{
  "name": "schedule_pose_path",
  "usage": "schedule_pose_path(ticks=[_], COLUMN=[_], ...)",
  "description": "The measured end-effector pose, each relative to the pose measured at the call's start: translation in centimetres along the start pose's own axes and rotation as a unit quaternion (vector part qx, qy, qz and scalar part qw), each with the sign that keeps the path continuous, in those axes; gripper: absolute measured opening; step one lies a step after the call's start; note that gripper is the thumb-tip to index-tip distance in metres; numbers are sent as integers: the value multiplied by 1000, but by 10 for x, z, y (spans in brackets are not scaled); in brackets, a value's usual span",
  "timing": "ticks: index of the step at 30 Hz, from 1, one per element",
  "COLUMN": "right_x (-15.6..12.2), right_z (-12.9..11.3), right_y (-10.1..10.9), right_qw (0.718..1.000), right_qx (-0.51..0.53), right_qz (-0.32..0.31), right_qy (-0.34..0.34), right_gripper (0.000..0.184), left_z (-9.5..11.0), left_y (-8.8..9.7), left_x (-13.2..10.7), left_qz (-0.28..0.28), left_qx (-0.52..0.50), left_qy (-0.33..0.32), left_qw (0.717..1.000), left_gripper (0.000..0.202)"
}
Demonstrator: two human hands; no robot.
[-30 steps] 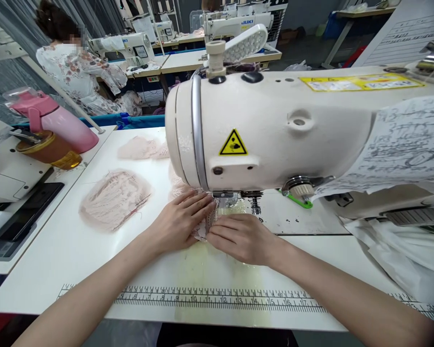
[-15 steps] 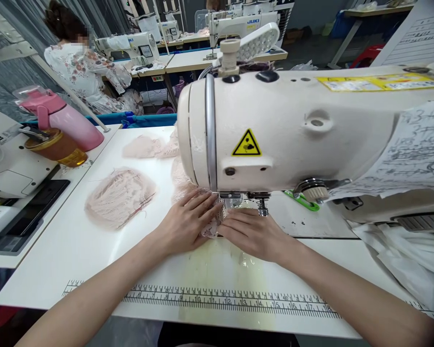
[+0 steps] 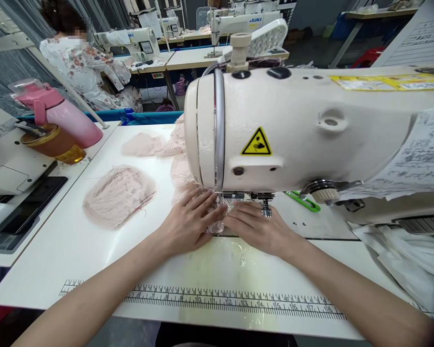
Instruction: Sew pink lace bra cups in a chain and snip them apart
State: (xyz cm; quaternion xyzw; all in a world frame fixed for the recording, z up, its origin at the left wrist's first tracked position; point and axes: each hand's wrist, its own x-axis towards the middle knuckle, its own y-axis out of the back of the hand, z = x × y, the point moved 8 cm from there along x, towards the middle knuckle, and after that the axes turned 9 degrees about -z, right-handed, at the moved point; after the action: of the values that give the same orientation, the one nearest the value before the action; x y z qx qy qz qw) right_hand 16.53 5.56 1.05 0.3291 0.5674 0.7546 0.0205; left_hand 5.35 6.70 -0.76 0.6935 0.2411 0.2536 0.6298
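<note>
The left hand (image 3: 188, 221) lies flat on the lace (image 3: 217, 225), fingers extended, pressing without clenching. The right hand (image 3: 258, 229) rests alongside, fingers bent at the opposite edge; whether they pinch the lace cannot be told. The lace sits on the table (image 3: 58, 255), between the hands and at the underside of the machine (image 3: 282, 115). Status: work at the needle area appears to be in progress; the hands and machine cover any seam, so the completed and remaining portions cannot be determined. Count, proceeding outward: two hands; one machine above them; one green tool (image 3: 314, 207), right of the hands; one phone (image 3: 36, 205) at far left; one loose pink patch (image 3: 119, 195), well apart from the hands, its stage not evident; pink fabric (image 3: 144, 144) behind, number of pieces unclear; one cup (image 3: 54, 144); one bottle (image 3: 70, 120); one co-worker (image 3: 108, 67); at least three background machines (image 3: 235, 24).
</note>
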Motion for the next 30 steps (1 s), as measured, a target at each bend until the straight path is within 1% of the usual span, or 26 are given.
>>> schedule_pose_path(ticks=[7, 10, 12, 14, 16, 17, 21, 24, 30], right_x=[1, 3, 3, 4, 4, 4, 3, 4, 8], right_z=[4, 4, 3, 2, 0, -1, -6, -8, -7], right_y=[3, 4, 4, 3, 1, 0, -7, -12, -14], right_qw=[1000, 1000, 1000, 1000, 999, 999, 998, 998, 998], right_qx=[-11, -17, -8, 9, 26, 34, 58, 63, 61], right_qz=[-3, 2, 5, 3, 3, 5, 4, -8, -21], right_qy=[-16, -7, 3, 13, 22, 25, 36, 27, 16], right_gripper=[21, 18, 16, 17, 18, 19, 21, 22, 24], left_z=[-3, -4, -1, 3, 5, 4, 1, 0, -4], left_y=[1, 3, 7, 12, 15, 17, 20, 21, 17], left_x=[4, 3, 1, -1, -3, -3, -2, -1, -1], left_qz=[-2, 11, 40, 72, 90, 94, 101, 104, 96], left_qx=[-4, 2, 10, 15, 13, 9, 1, 0, -10], left_qy=[15, 15, -9, -48, -75, -79, -71, -68, -50], left_qw=[1000, 1000, 999, 996, 993, 992, 992, 992, 994], left_gripper=[52, 48, 40, 33, 28, 26, 20, 21, 22])
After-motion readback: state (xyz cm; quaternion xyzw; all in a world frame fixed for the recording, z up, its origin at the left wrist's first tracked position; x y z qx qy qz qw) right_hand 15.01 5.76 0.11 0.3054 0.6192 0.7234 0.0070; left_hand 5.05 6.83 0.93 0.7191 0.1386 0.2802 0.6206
